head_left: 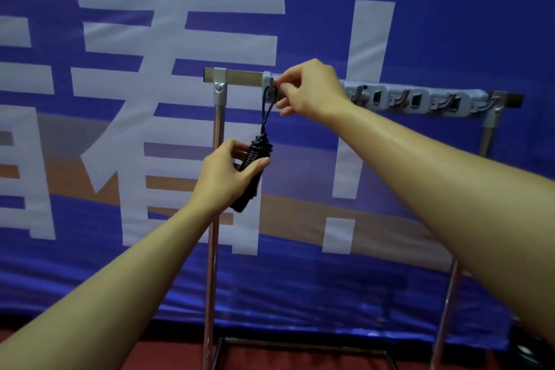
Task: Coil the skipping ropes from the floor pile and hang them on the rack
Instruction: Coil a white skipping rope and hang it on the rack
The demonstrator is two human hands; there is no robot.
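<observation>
Left hand (228, 175) grips the coiled skipping rope (253, 171), fingers and thumb curled round the wound black bundle, and holds it below the top bar of the rack (240, 76). Right hand (309, 90) pinches something at the leftmost hook (271, 90) of the grey hook strip (420, 97), near the left end of the bar; its fingertips cover the contact point, so whether the loop (265, 111) is fully seated on the hook cannot be told.

Failure risks, as judged from this position:
- Loop only partly over the hook: releasing either hand would drop the bundle to the floor.
- Left hand lifting or slackening the bundle: the loop may ride off the hook tip.
- Loose binding turns: the coil may unwind once it hangs free.
- Downward tug on the bundle: the light rack may tilt or shift.

Remaining hooks toward the right end of the bar appear unoccupied.
</observation>
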